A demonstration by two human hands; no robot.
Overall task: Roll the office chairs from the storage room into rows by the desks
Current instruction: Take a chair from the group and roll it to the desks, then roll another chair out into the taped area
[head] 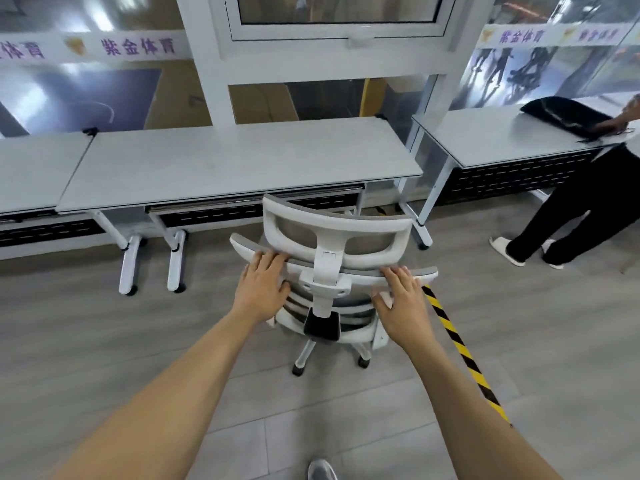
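Push the office chair (325, 282) at frame centre evenly through both grips, so its castors track straight to the grey desk (242, 161) just ahead. The left hand (265, 284) and right hand (401, 299) each curl over the backrest's top edge. The chair is white-framed with grey mesh and a headrest on top. Striped floor tape (457, 341) runs toward the lower right.

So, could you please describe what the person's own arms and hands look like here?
Both arms are bare right down to the frame's lower edge, with no sleeves in view. The left hand and right hand wear no gloves, and no watch, ring or wristband shows.
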